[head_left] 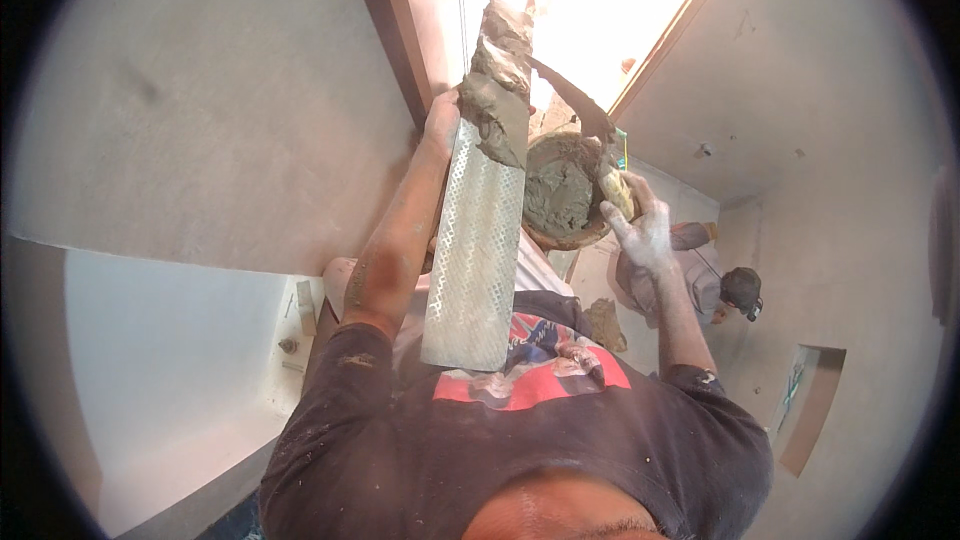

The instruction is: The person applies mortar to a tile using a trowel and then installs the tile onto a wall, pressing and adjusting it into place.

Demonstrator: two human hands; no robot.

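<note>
My left hand [442, 124] is closed on the left edge of a long, narrow tile [474, 260] with a raised diamond pattern on the face I see. Wet grey mortar [495, 105] lies in thick lumps over its far part, while the near part is bare. In my right hand [645, 225] is the pale handle of a trowel [580, 103]; its mortar-smeared blade points away and to the left, its tip close to the mortared part of the tile. Between tile and right hand, a round bucket [572, 241] holds more grey mortar.
Another person [735, 290] is low down at the right, beyond my right forearm. Plain walls [180, 90] rise on both sides, with a recess [812, 405] at lower right. A wooden frame edge [392, 20] borders the bright opening ahead.
</note>
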